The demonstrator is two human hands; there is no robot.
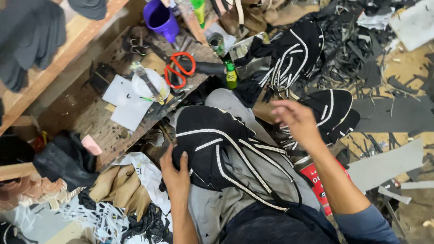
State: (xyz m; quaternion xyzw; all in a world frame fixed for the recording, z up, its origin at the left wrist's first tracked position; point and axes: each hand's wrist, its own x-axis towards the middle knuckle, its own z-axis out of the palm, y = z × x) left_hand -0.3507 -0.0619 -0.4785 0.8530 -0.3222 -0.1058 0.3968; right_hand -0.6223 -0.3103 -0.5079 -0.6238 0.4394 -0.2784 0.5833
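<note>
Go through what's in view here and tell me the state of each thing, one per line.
Left hand: gripping the edge of the black shoe upper with silver trim on the lap.
Right hand: open, over the pile of black trimmed uppers.
Orange-handled scissors: lying flat, blades closed.
Purple plastic cup: open, tipped.
Small green bottle: upright, capped.

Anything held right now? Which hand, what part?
Left hand grips the black shoe upper on the lap by its left edge. Right hand hovers open over the pile of uppers, holding nothing.
</note>
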